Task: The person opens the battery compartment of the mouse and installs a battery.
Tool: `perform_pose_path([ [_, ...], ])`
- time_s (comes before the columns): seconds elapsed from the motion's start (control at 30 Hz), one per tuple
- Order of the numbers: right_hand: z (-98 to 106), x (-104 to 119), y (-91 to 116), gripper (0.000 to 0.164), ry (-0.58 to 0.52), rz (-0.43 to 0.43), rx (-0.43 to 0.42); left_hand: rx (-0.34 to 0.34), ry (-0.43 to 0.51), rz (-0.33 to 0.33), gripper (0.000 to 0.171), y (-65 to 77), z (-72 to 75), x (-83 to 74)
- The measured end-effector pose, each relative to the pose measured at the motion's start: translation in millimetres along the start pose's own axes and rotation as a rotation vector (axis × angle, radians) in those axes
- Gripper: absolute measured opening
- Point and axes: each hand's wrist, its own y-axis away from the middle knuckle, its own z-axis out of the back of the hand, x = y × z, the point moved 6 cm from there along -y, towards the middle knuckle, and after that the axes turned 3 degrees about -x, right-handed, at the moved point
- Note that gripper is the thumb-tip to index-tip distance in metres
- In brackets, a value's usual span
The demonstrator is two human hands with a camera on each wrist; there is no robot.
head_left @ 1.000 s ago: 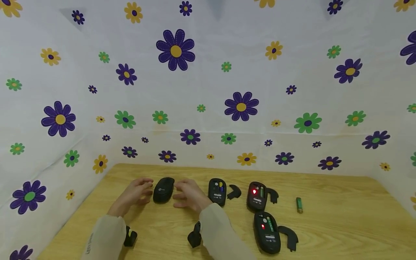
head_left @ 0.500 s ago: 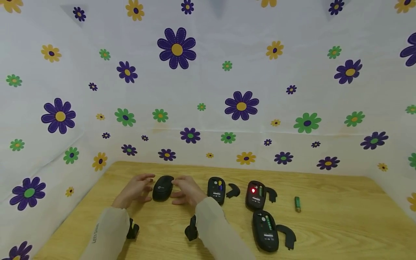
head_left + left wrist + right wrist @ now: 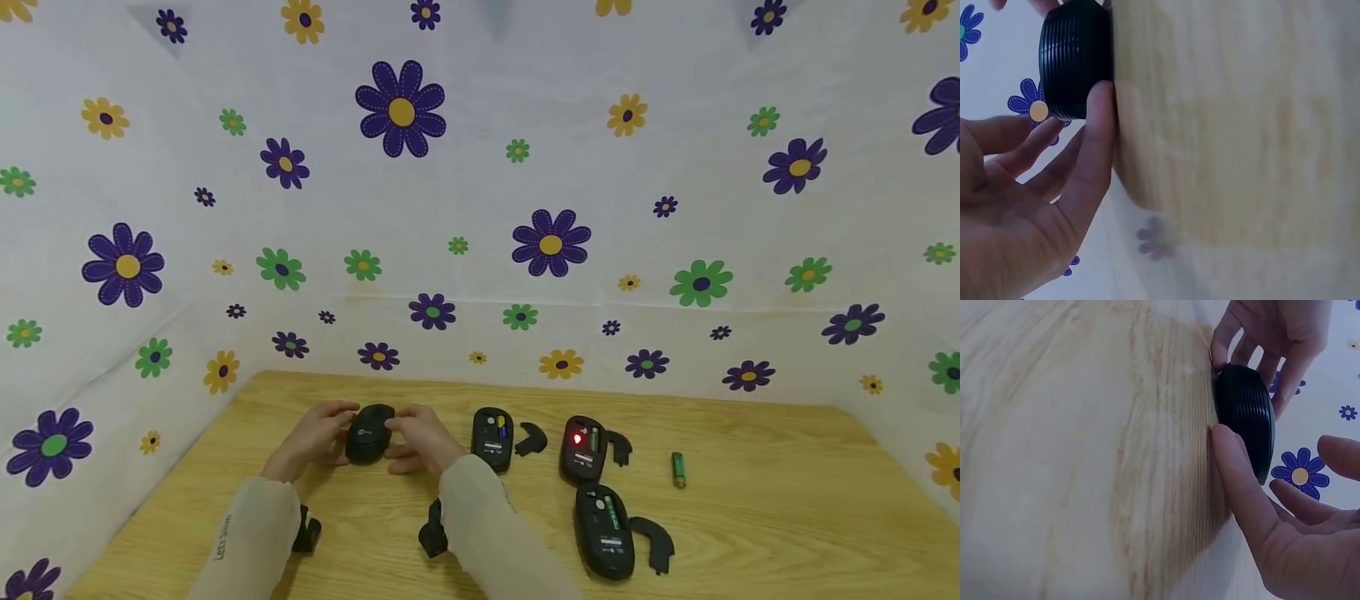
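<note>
A black computer mouse (image 3: 370, 435) lies right side up at the left of the wooden table, between both hands. My left hand (image 3: 313, 437) is at its left side, fingers loosely extended; in the left wrist view a fingertip (image 3: 1100, 94) touches or nearly touches the mouse's ribbed edge. On the other side is my right hand (image 3: 424, 440), fingers relaxed, with a fingertip (image 3: 1225, 437) against the mouse's lower edge in the right wrist view. Neither hand curls round the mouse. Its underside is hidden.
To the right lie three upturned mice, a left one (image 3: 492, 440), a middle one (image 3: 582, 454) with a red light, and a front one (image 3: 604, 533). Each has a battery inside and a detached cover beside it. A loose green battery (image 3: 678, 470) lies farther right. Flowered cloth (image 3: 480, 200) surrounds the table.
Both hands have closed in on the mouse from either side, narrowing the gaps. The red light on the front upturned mouse has gone dark. The head view has shifted slightly.
</note>
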Motion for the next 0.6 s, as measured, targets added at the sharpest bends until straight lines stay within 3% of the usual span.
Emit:
perform_pose_path([
  [0.2, -4.9, 1.4, 2.4, 0.044, 0.031, 0.040, 0.000, 0.021, -0.050, -0.038, 0.041, 3.8, -2.1, -4.4],
  [0.6, -7.0, 2.0, 7.7, 0.035, 0.030, 0.103, -0.138, -0.032, -0.036, -0.059, 0.043, 13.3, -4.4, -11.4],
])
